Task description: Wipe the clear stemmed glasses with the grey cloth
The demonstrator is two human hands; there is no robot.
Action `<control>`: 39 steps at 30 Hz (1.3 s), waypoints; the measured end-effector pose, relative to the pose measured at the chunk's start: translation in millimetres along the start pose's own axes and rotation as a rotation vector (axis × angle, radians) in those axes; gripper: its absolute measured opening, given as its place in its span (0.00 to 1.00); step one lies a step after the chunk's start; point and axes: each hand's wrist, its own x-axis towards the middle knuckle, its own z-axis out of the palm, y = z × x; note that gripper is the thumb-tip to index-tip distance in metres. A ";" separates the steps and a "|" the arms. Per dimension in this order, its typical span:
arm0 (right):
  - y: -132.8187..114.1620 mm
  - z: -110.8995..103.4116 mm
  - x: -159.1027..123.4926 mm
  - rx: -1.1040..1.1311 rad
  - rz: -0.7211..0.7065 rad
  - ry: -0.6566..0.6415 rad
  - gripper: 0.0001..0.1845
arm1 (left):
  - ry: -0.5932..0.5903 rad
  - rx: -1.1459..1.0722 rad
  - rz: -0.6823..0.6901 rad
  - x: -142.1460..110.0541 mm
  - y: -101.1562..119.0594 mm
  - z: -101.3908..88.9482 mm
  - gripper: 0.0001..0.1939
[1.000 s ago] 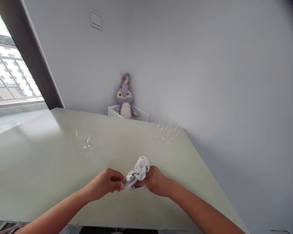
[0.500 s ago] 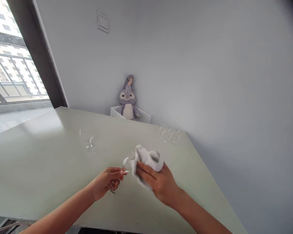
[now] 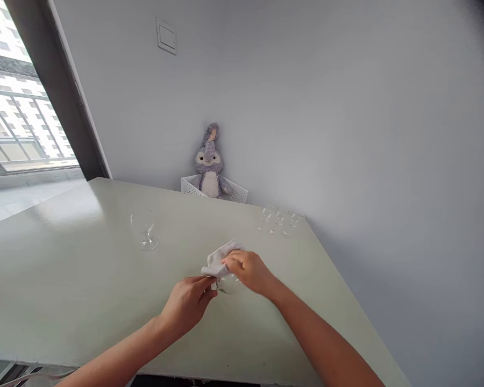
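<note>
The left hand (image 3: 189,300) is clamped on a clear drinking glass (image 3: 229,284), fingers and thumb closed around its slender part. The right hand (image 3: 250,271) is clamped on a white cloth (image 3: 221,259), gripped between thumb and fingers. The cloth lies over the upper side of the held glass and partly hides it; the exact contact between the two cannot be told. Both hands and the glass are above the near half of the worktop (image 3: 100,290).

Beyond the left hand, a larger stemmed glass (image 3: 147,232) stands upright on its round foot; the worktop shows through its clear bowl. Beyond the right hand, a group of small stemmed glasses (image 3: 279,215) stands upright near the far right corner. At the far edge, a white perforated basket (image 3: 239,192) contains a purple-grey plush toy (image 3: 210,180), seated upright, its head and ear above the rim.
</note>
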 end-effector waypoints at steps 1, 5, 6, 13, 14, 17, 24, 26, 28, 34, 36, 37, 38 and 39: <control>6.6 -0.2 3.1 0.192 0.090 -0.006 0.19 | 0.002 -0.021 -0.004 0.0 -0.3 0.6 0.10; 23.4 17.1 4.2 0.901 0.358 0.244 0.20 | 0.077 -0.139 -0.110 3.1 -2.5 5.4 0.16; 22.8 25.0 1.6 1.026 0.385 0.327 0.20 | 0.116 -0.163 -0.123 4.6 -2.5 7.1 0.18; -9.9 83.3 -23.6 1.103 0.190 0.412 0.21 | 0.430 -0.156 -0.004 9.8 14.6 29.9 0.25; -11.7 87.9 -25.1 1.054 0.172 0.411 0.21 | 0.450 -0.138 0.005 8.1 17.6 33.6 0.26; -8.2 90.2 -26.0 0.960 0.152 0.360 0.20 | 0.403 -0.160 0.010 1.2 20.8 36.4 0.32; 8.5 58.0 -26.5 1.053 0.282 -0.036 0.21 | 0.064 -0.900 -0.263 6.9 11.2 -11.0 0.31; 8.5 49.2 -26.2 1.080 0.307 -0.169 0.23 | -0.011 -1.104 -0.286 13.8 13.3 -19.9 0.34; 7.9 42.1 -24.7 0.946 0.278 -0.208 0.23 | -0.032 -1.222 -0.297 19.4 16.3 -21.2 0.33; 10.5 47.4 -23.5 -0.420 -0.005 0.185 0.11 | 0.234 -1.313 -0.452 27.9 13.5 -2.7 0.30; 13.4 56.2 -26.6 -0.717 -0.150 0.284 0.12 | 0.302 -1.374 -0.510 30.1 8.6 1.5 0.29; 15.2 60.2 -28.6 -0.795 -0.216 0.299 0.15 | 0.335 -1.393 -0.527 31.2 6.0 2.4 0.29; 17.2 63.6 -30.9 -0.843 -0.273 0.302 0.18 | 0.365 -1.400 -0.539 32.4 3.6 2.5 0.28; 19.4 66.4 -33.2 -0.871 -0.318 0.301 0.21 | 0.388 -1.397 -0.545 33.6 1.3 2.0 0.28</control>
